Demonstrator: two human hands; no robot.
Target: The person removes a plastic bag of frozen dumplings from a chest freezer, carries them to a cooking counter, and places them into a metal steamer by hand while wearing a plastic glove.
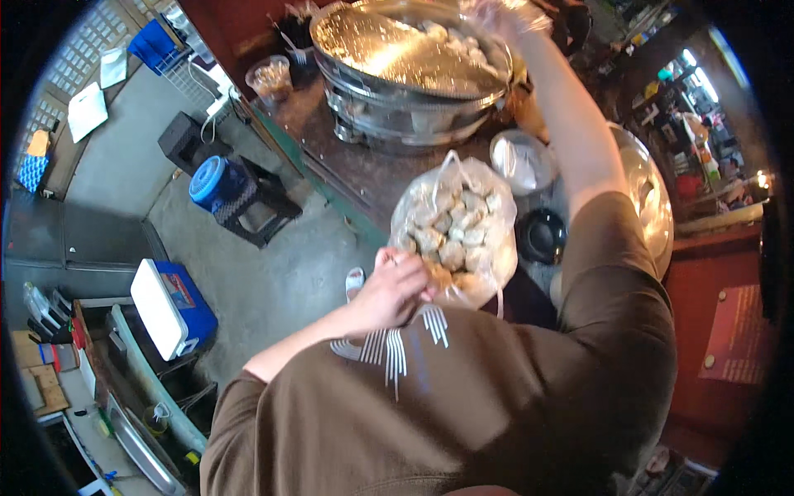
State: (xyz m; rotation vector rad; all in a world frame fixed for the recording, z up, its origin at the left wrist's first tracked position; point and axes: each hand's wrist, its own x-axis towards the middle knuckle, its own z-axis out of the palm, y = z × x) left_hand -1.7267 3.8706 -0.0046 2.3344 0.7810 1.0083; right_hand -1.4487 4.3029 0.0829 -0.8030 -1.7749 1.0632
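A clear plastic bag [404,217] of pale round balls [453,225], perhaps meatballs, stands open-mouthed on the table close to my body. The curled fingers of my left hand [399,283] are closed on the near left edge of the bag. My right arm stretches far forward, and my right hand [506,18], in a thin clear plastic glove, is at the far right rim of a wide steel pot [405,112]. Inside the pot, similar pale balls [463,45] lie beside a shiny, gold-looking surface. The right fingers are blurred and partly cut off by the frame's top.
A clear plastic bowl [518,162] and a small black bowl [542,235] stand right of the bag. A large round metal lid or tray [641,186] is farther right. A tub of food [271,78] sits left of the pot. Stools [256,211] and a blue-white cooler [169,310] stand on the floor.
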